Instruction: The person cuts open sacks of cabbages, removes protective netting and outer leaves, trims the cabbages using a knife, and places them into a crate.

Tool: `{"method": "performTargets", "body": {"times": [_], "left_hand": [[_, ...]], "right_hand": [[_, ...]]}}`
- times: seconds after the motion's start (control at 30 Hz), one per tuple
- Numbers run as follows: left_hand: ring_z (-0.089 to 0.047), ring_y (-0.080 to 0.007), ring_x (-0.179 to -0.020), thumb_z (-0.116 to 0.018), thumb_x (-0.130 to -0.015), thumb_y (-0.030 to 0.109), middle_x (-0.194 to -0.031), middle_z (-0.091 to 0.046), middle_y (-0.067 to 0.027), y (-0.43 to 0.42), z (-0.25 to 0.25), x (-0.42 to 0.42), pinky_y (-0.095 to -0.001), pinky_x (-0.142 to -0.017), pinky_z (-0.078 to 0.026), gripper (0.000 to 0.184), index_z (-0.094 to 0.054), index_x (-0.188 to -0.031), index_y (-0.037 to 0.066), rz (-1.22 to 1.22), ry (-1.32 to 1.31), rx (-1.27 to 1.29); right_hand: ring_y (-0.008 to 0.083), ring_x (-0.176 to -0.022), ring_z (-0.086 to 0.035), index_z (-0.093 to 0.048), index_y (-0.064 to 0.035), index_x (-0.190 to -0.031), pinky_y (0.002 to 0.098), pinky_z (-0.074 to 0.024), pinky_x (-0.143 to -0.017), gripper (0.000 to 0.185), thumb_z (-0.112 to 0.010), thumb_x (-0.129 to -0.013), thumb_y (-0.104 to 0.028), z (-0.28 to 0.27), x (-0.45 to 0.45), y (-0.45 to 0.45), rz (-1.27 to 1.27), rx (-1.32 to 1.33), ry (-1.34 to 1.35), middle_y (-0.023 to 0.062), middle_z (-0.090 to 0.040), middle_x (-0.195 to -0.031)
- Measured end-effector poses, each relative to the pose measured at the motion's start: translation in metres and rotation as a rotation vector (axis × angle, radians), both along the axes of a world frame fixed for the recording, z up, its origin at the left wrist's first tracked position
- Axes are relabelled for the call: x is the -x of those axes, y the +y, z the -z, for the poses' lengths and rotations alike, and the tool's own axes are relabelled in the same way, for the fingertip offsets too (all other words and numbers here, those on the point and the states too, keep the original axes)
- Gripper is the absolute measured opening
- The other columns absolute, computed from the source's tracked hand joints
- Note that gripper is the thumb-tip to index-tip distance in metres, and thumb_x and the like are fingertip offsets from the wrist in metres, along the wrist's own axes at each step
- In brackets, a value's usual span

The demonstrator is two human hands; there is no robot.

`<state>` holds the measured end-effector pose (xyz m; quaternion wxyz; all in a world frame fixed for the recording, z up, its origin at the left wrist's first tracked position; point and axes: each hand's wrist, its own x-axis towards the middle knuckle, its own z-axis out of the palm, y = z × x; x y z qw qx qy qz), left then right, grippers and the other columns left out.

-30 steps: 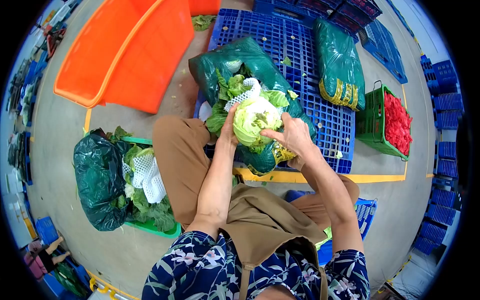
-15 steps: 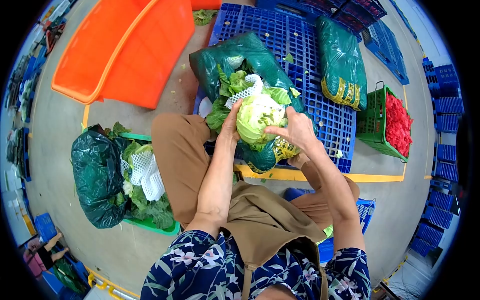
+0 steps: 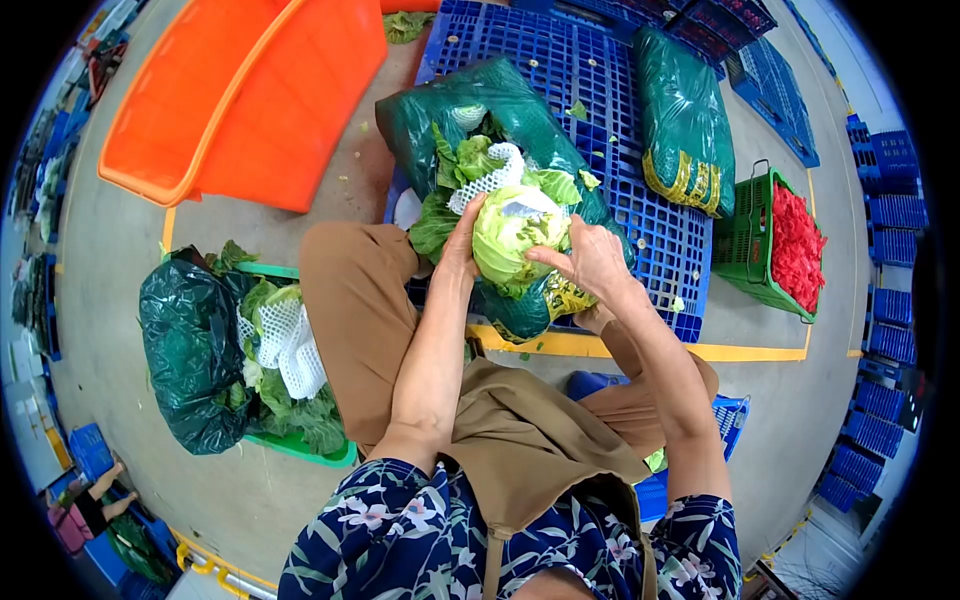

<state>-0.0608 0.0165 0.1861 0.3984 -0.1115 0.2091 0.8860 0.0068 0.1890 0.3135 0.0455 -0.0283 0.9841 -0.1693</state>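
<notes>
A pale green cabbage (image 3: 500,255) is held up between my two hands, above a dark green plastic bag. My left hand (image 3: 462,243) grips its left side, fingers partly hidden behind it. On the right side, my right hand (image 3: 594,262) presses its thumb against the front of the head, its other fingers bent at the edge. Near the top of the cabbage a whitish patch shows, perhaps a lifted leaf. Just behind it lie white foam netting (image 3: 490,182) and loose outer leaves (image 3: 437,225) on the green bag (image 3: 420,115).
The bag lies on a blue plastic pallet (image 3: 655,260), beside another filled green bag (image 3: 685,120). A green crate (image 3: 745,225) with red material is at right. An orange bin (image 3: 290,120) stands upper left. Leaves and netting fill a green tub (image 3: 335,455) at left.
A whitish patch has appeared at the top of the cabbage. Both hands keep nearly the same place on it, and the view has shifted slightly.
</notes>
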Motion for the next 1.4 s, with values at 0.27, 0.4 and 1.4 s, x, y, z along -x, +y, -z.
{"method": "performTargets", "body": {"times": [0.27, 0.4, 1.4], "left_hand": [[-0.064, -0.025, -0.098, -0.061, -0.083, 0.049, -0.114, -0.063, -0.0132, 0.003, 0.006, -0.004, -0.0401, -0.084, -0.054, 0.059, -0.056, -0.121, 0.004, 0.013, -0.095, 0.04], [-0.063, -0.0254, -0.099, -0.061, -0.083, 0.048, -0.115, -0.062, -0.0131, 0.004, 0.006, -0.003, -0.0405, -0.085, -0.054, 0.059, -0.056, -0.122, 0.004, 0.021, -0.097, 0.021], [-0.04, -0.0358, -0.128, -0.045, -0.084, 0.06, -0.141, -0.042, -0.0111, -0.01, 0.009, 0.003, -0.0622, -0.096, -0.036, 0.068, -0.042, -0.137, 0.018, -0.319, -0.147, -0.385]], "right_hand": [[0.0361, -0.049, -0.061, -0.059, 0.0103, -0.07, 0.0424, -0.0486, -0.046, 0.083, -0.051, -0.077, -0.072, 0.002, 0.006, 0.005, -0.058, -0.097, -0.07, 0.021, -0.054, -0.048], [0.0352, -0.047, -0.06, -0.061, 0.0087, -0.068, 0.0422, -0.0481, -0.044, 0.08, -0.052, -0.077, -0.07, 0.003, 0.008, 0.008, -0.083, -0.115, -0.058, 0.0204, -0.054, -0.047], [0.0373, -0.062, -0.063, -0.055, 0.0034, -0.084, 0.0456, -0.0478, -0.055, 0.064, -0.054, -0.084, -0.06, 0.061, 0.008, 0.02, 0.416, 0.051, 0.053, 0.0217, -0.062, -0.064]]}}
